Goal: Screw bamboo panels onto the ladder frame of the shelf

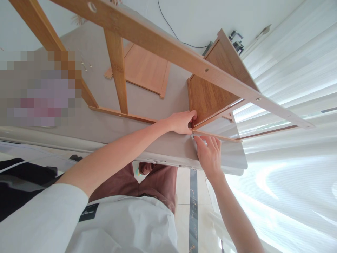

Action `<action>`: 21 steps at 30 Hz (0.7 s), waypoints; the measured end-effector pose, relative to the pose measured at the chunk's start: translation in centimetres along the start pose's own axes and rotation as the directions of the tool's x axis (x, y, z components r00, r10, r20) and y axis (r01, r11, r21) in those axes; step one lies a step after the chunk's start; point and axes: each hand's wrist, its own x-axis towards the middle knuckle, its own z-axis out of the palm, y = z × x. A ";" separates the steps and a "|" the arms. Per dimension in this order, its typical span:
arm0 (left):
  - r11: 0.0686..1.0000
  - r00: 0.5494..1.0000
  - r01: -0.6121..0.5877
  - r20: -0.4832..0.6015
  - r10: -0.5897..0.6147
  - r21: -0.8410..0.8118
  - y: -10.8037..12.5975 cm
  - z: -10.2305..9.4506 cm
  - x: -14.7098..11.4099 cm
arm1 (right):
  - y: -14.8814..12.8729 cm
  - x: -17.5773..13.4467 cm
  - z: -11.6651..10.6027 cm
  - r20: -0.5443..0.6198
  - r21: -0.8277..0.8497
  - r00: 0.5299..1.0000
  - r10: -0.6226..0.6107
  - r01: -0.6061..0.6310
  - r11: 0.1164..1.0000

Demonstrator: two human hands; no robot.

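Note:
My left hand (pixel 182 122) is closed around the joint where the lower rail (pixel 142 118) of a wooden frame meets the edge of an upright wooden panel (pixel 210 100). Just below that joint, my right hand (pixel 210 151) pinches a small metal screw (pixel 193 135) between thumb and forefinger, its tip against the rail's outer side. The screw is mostly hidden by the fingertips. A long upper rail (pixel 163 49) with drilled holes crosses above both hands, joined to the lower rail by a slanting slat (pixel 117 70).
A loose wooden panel (pixel 147 68) lies on the grey tabletop (pixel 173 95) behind the frame. Several small metal pieces (pixel 84 65) lie at the left. White curtains (pixel 295 168) hang on the right. A black cable (pixel 168 24) runs along the back.

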 end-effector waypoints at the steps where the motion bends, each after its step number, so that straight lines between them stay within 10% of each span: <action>1: 1.000 1.000 0.001 0.000 -0.001 -0.006 0.0 0.0 0.0 | 0.0 0.0 0.1 -0.004 0.002 1.000 0.000 0.000 1.000; 21: 1.000 1.000 -0.007 0.001 0.007 0.002 0.1 -0.1 0.0 | 0.0 0.0 0.0 0.014 -0.051 1.000 -0.021 0.021 0.998</action>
